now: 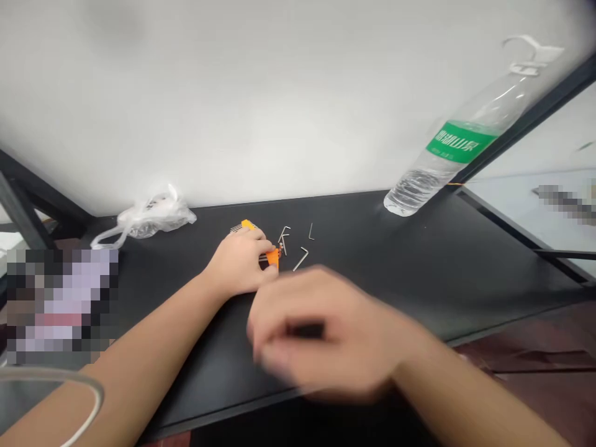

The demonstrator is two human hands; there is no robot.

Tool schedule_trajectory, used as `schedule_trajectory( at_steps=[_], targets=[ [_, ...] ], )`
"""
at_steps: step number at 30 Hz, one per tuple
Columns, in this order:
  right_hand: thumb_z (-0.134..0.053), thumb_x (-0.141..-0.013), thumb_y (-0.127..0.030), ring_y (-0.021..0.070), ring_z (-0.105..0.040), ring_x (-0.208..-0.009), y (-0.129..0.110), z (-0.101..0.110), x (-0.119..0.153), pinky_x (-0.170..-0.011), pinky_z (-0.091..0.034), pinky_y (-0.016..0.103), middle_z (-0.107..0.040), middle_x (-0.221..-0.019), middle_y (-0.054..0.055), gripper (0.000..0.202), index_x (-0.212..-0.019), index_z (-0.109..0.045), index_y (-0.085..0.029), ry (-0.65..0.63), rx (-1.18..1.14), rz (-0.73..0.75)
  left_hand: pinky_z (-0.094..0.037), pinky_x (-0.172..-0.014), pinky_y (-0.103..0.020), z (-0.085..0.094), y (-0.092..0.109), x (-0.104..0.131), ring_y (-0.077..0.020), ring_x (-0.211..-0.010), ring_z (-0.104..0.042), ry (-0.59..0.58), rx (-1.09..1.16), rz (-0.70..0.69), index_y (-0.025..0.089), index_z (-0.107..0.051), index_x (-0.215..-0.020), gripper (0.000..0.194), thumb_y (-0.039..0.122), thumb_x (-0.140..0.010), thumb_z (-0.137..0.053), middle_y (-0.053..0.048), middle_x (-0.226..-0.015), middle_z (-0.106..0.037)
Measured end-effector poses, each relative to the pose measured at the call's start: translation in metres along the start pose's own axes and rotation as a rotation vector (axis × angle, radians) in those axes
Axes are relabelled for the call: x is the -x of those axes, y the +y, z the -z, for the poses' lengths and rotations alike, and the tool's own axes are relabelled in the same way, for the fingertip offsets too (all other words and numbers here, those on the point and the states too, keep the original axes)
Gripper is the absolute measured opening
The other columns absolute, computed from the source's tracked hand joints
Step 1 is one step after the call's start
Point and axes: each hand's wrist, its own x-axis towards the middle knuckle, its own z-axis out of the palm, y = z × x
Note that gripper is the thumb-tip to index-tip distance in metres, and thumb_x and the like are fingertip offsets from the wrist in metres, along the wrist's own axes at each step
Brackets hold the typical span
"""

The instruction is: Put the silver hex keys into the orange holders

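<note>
My left hand is wrapped over an orange hex key holder on the black tabletop. Parts of the holder stick out past the fingers, and thin metal keys show beside it. Just right of it lie several loose L-shaped hex keys. Closer to the camera, my right hand is blurred by motion, with its fingers curled and the thumb drawn toward the index finger. Whatever it may hold cannot be made out.
A clear water bottle with a green label stands at the back right. At the back left lies a crumpled white plastic bag. The black tabletop meets a pale wall behind, with dark metal frame bars at the sides.
</note>
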Motion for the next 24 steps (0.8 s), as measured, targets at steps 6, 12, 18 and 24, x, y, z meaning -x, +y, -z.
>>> schedule_trajectory(
  at_steps=[6,12,18,24],
  targets=[
    [-0.059,-0.093,-0.011,0.0269,-0.058,-0.123,0.105,0.048,0.007,-0.102,-0.049,0.041,-0.063,-0.137,0.009,0.027,-0.109,-0.077,-0.023,-0.105,0.583,-0.27,-0.046,-0.09,-0.043,0.012,0.003,0.004,-0.0278,-0.097,-0.06,-0.055,0.043,-0.051,0.028,-0.077,-0.11,0.036,0.038,-0.076,-0.074,-0.006,-0.095,-0.067],
    [-0.057,-0.094,-0.011,0.0222,-0.062,-0.091,0.108,0.031,0.01,-0.078,-0.047,0.033,-0.068,-0.106,0.011,0.016,-0.09,-0.071,-0.017,-0.223,0.709,-0.353,-0.045,-0.088,-0.042,0.008,-0.004,0.001,-0.0261,-0.093,-0.058,-0.075,0.041,-0.067,0.026,-0.076,-0.103,0.028,0.043,-0.082,-0.07,-0.005,-0.086,-0.064],
    [-0.055,-0.095,-0.016,0.0157,-0.053,-0.065,0.093,0.02,0.002,-0.059,-0.034,0.031,-0.066,-0.094,0.008,0.012,-0.086,-0.064,-0.018,-0.254,0.774,-0.434,-0.044,-0.084,-0.04,0.005,-0.002,-0.001,-0.0253,-0.092,-0.057,-0.074,0.062,-0.083,0.024,-0.073,-0.094,0.019,0.038,-0.081,-0.069,-0.005,-0.084,-0.063],
    [-0.053,-0.097,-0.019,0.0167,-0.054,-0.064,0.096,0.017,0.004,-0.058,-0.029,0.032,-0.066,-0.087,0.006,0.012,-0.091,-0.064,-0.018,-0.237,0.817,-0.41,-0.044,-0.084,-0.039,0.003,-0.003,-0.001,-0.0248,-0.091,-0.057,-0.062,0.078,-0.079,0.024,-0.073,-0.094,0.019,0.038,-0.081,-0.069,-0.004,-0.083,-0.064]
  ],
)
